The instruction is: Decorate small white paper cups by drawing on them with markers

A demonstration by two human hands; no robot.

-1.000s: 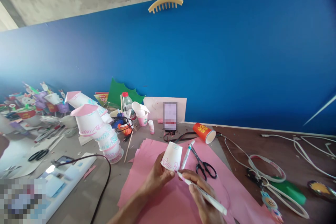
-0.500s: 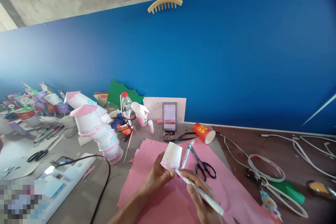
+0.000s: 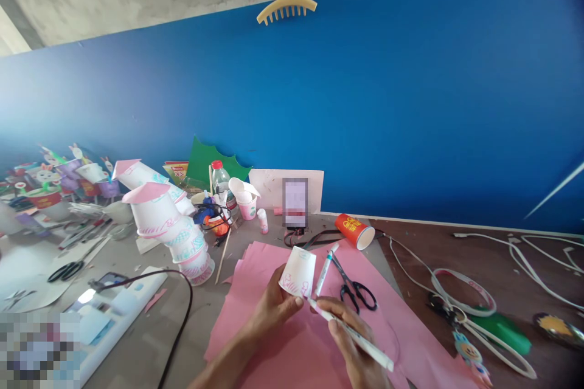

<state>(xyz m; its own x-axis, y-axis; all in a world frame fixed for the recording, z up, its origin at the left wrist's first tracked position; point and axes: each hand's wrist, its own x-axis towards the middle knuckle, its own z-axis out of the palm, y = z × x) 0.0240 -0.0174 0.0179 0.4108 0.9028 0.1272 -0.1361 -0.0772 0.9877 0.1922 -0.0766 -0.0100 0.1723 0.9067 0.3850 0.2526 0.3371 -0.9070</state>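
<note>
A white paper cup point(image 3: 298, 268), upside down, has pink drawn marks near its rim. My left hand point(image 3: 276, 307) is closed round its left side and lower edge. Closed on a white marker point(image 3: 358, 338), my right hand point(image 3: 347, 331) keeps the pink tip at the cup's lower right edge. Beneath both hands lies pink paper point(image 3: 274, 352). Another marker with a teal band point(image 3: 325, 270) rests just right of the cup, beside black scissors point(image 3: 358, 293).
Stacked decorated cups with pink cone tops point(image 3: 157, 216) stand at the left. A red cup point(image 3: 353, 231) lies behind the scissors. A black cable point(image 3: 189, 298) crosses the left side; white cables point(image 3: 524, 261) and keys are at the right. A blue panel point(image 3: 365, 103) stands behind.
The marker in my right hand has shifted slightly, its back end now a little lower right. The cup has tilted very slightly; my left hand still holds it.
</note>
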